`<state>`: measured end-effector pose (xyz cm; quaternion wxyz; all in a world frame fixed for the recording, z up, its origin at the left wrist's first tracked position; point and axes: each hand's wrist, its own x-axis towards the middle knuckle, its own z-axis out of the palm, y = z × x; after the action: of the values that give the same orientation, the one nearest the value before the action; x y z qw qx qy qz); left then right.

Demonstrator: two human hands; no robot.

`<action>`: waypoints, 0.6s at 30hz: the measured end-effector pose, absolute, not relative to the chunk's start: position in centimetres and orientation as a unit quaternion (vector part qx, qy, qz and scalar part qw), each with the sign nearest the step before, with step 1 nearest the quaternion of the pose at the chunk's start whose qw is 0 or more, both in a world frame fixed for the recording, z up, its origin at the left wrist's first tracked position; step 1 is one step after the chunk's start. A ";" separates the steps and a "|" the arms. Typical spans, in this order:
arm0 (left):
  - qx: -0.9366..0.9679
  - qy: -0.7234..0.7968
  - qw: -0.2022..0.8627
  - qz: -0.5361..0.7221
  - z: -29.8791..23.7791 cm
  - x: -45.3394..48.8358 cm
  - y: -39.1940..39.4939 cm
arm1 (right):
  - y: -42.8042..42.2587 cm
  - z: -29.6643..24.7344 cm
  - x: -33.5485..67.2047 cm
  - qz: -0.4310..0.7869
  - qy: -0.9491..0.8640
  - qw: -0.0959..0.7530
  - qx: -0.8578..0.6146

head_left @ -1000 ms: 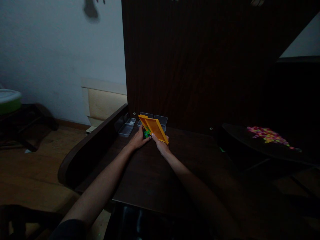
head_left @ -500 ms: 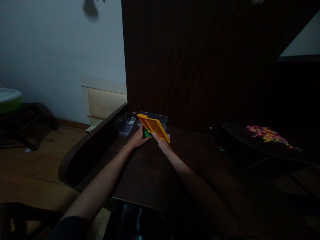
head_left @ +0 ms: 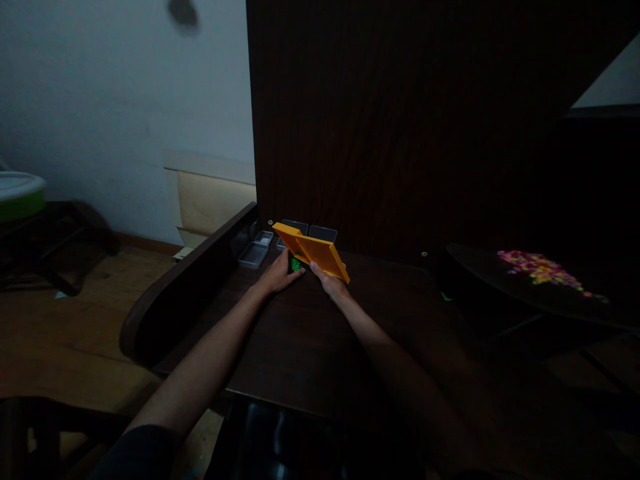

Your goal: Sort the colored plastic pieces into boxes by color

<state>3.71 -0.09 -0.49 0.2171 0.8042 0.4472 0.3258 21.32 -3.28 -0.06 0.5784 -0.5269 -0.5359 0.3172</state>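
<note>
An orange tray with raised edges is tilted steeply above the table, its inside turned partly towards me. My right hand grips its lower right edge, the thumb on the near face and the fingers mostly hidden behind. Under the tray's left part lies a cluster of small bright green pieces; whether a container holds them is too dark to tell. My left hand rests around their left and near side, thumb and forefinger spread apart.
A clear plastic box with its lid raised lies left of my hands. Behind the tray stand more clear lids. A dark raised side board borders the table's left. Small pink and yellow pieces lie on a dark surface at right.
The orange tray has shifted slightly right and its tilt has changed a little, with my right hand still on it. My left hand stays beside the green pieces. The whole view has shifted slightly.
</note>
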 end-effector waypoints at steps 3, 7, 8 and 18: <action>0.803 0.445 0.212 0.335 -0.6 3.7 0.0 | -3.4 0.2 21.2 0.322 -0.538 0.590 -0.509; 0.806 0.438 0.200 0.343 -1.0 3.6 0.3 | -3.4 0.5 21.3 0.319 -0.562 0.584 -0.491; 0.808 0.437 0.196 0.344 -1.1 3.6 0.4 | -3.3 0.7 21.5 0.319 -0.572 0.577 -0.488; 0.821 0.440 0.175 0.320 -1.1 3.6 0.6 | -3.8 2.2 22.0 0.313 -0.618 0.545 -0.472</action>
<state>3.56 0.59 -1.11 0.1755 0.8209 0.4396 0.3196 22.01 -3.81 2.19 0.5452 -0.4724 -0.6180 0.3127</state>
